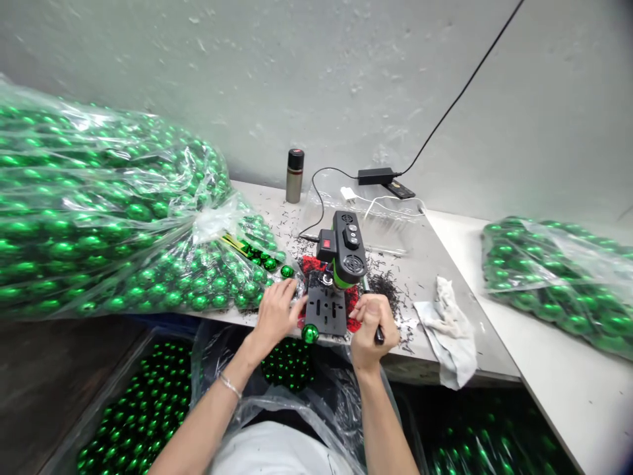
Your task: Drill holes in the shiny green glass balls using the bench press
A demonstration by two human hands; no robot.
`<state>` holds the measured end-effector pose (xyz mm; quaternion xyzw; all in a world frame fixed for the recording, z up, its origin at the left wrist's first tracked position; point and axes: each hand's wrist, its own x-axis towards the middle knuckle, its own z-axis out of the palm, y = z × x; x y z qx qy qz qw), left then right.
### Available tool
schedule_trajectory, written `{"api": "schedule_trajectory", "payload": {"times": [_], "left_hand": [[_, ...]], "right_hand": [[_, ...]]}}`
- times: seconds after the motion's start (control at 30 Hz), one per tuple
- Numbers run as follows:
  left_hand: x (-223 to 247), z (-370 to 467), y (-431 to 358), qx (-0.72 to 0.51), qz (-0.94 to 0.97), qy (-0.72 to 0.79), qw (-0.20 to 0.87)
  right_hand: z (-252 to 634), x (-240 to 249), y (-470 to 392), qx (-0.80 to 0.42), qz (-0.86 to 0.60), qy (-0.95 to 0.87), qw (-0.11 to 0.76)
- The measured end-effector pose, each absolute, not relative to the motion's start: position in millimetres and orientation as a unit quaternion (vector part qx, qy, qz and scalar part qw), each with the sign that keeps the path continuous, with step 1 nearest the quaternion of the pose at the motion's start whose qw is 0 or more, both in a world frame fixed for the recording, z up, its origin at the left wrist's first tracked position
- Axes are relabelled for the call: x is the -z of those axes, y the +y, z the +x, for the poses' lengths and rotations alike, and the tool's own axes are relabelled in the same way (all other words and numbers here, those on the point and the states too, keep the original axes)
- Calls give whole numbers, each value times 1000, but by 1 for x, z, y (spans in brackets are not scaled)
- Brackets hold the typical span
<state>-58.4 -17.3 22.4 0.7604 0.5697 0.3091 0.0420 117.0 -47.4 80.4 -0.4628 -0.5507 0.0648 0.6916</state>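
Note:
A small black-and-green bench machine (349,247) stands on the table with a slotted black base plate (325,310). My right hand (374,330) is closed in a fist round a black handle (379,336) at the machine's right side. Fingers stretched out, my left hand (279,310) is open beside the left edge of the plate, near loose green balls (287,271) at the mouth of a big clear bag (212,224). One shiny green ball (310,334) is at the plate's front edge; whether it rests there or is dropping I cannot tell.
Below the table edge, a plastic-lined container (227,415) holds many green balls. Black shavings (386,287) and red bits lie round the machine. A white cloth (450,333), a bottle (295,175) and a power adapter (376,176) are nearby. Another ball bag (554,277) lies right.

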Motion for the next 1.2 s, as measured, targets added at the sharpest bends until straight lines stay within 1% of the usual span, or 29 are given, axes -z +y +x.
{"api": "schedule_trajectory", "payload": {"times": [0.07,0.13,0.2,0.23,0.27,0.33,0.37,0.43,0.5,0.53,0.6,0.67,0.73,0.87,1.07,1.2], "left_hand": [[-37,-62,7,-210,752,623,56],[-48,-62,28,-98,753,644,94],[-55,-62,43,-24,756,642,125],[-57,-63,47,-10,760,636,136],[-58,-64,50,-15,764,628,149],[-57,-66,51,-84,765,606,204],[-54,-67,50,-137,753,590,256],[-45,-66,43,-251,689,547,403],[-33,-60,35,-324,595,500,540],[-26,-56,31,-348,551,481,586],[-13,-47,24,-384,496,463,626],[-3,-38,19,-411,481,466,619],[3,-31,17,-429,498,476,584],[5,-21,11,-430,577,499,483],[9,-14,1,-409,690,516,301],[17,-11,0,-414,708,518,244]], "right_hand": [[117,-78,-47,-66,-459,-553,692],[119,-78,-48,-65,-454,-562,688],[120,-79,-48,-59,-450,-573,682],[121,-79,-48,-57,-449,-577,680],[122,-79,-48,-56,-447,-580,678],[122,-77,-48,-57,-443,-585,677],[122,-76,-48,-57,-441,-586,678],[122,-76,-48,-55,-440,-586,678],[123,-77,-47,-50,-442,-586,677],[123,-78,-47,-47,-444,-587,675],[124,-81,-46,-43,-445,-591,671],[124,-84,-46,-39,-440,-598,669],[124,-86,-46,-35,-436,-601,669],[123,-88,-47,-29,-452,-595,664],[123,-88,-49,-32,-452,-600,659],[123,-87,-49,-30,-444,-604,662]]}}
